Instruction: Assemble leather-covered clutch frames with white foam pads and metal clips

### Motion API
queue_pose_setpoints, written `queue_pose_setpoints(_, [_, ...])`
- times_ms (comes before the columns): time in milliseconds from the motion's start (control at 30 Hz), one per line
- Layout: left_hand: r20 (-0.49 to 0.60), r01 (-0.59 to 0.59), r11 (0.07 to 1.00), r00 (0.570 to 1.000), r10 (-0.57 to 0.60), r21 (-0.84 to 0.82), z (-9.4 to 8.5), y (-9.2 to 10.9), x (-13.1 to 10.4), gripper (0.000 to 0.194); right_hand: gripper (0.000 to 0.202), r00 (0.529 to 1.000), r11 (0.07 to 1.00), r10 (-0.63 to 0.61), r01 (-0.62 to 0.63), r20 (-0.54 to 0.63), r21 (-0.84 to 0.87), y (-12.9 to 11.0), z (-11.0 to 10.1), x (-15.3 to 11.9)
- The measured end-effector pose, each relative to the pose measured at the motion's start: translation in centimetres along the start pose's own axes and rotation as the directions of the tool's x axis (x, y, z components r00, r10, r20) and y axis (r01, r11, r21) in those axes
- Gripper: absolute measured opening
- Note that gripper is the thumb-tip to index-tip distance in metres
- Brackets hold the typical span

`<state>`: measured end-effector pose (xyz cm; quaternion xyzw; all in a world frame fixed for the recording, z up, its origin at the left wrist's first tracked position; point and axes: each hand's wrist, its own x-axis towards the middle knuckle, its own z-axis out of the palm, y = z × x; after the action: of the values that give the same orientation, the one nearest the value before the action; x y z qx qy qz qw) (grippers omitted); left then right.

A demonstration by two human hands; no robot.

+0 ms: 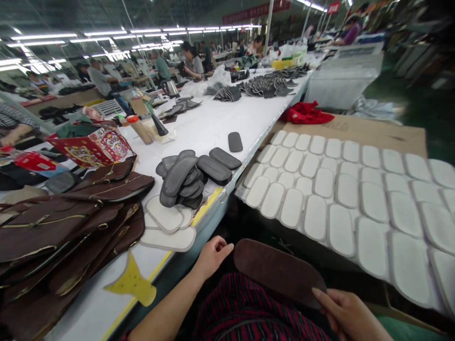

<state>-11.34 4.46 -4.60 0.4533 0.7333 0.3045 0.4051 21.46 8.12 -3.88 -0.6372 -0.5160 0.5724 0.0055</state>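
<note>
While one end of a dark brown oval piece (277, 267) is gripped between the thumb and fingers of the right hand (339, 308), its other end is met closely by the left hand (213, 255), whose thumb is brought near the curled fingers; whether the edge is actually touched or pinched there cannot be told for certain. The piece is held above the lap, between the white table (199, 125) and the cardboard (377, 130), on which white oval pads (344, 229) are laid in overlapping rows. On the table, dark grey pads (181, 175) are heaped just beside white pieces (168, 214), brown zippered panels (71, 222) are piled further left, and a yellow cutout (131, 279) is placed near the edge.
</note>
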Motion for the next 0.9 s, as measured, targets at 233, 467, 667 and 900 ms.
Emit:
queue_pose_setpoints(233, [0.15, -0.154, 0.959, 0.97, 0.193, -0.237, 1.8, 0.6, -0.8, 0.091, 0.045, 1.0, 1.0, 0.013, -0.013, 0.012, 0.014, -0.5, -0.1, -0.2])
queue_pose_setpoints(467, [0.256, -0.089, 0.976, 0.956, 0.139, -0.198, 2.6, 1.0, 0.1, 0.073, 0.041, 0.999, 1.0, -0.008, 0.007, 0.042, 0.027, -1.5, -0.6, -0.9])
queue_pose_setpoints(667, [0.244, -0.197, 0.979, 0.948, 0.204, -0.053, 2.3, 0.5, 0.1, 0.089, 0.041, 0.998, 0.993, -0.019, 0.011, 0.064, 0.115, -1.7, -1.1, -1.4])
queue_pose_setpoints(900, [0.332, -0.232, 0.969, 0.923, 0.193, 0.081, 1.0, 0.9, 0.2, 0.111, 0.044, 0.995, 0.988, -0.026, 0.011, 0.092, 0.155, -1.1, -0.8, -1.4])
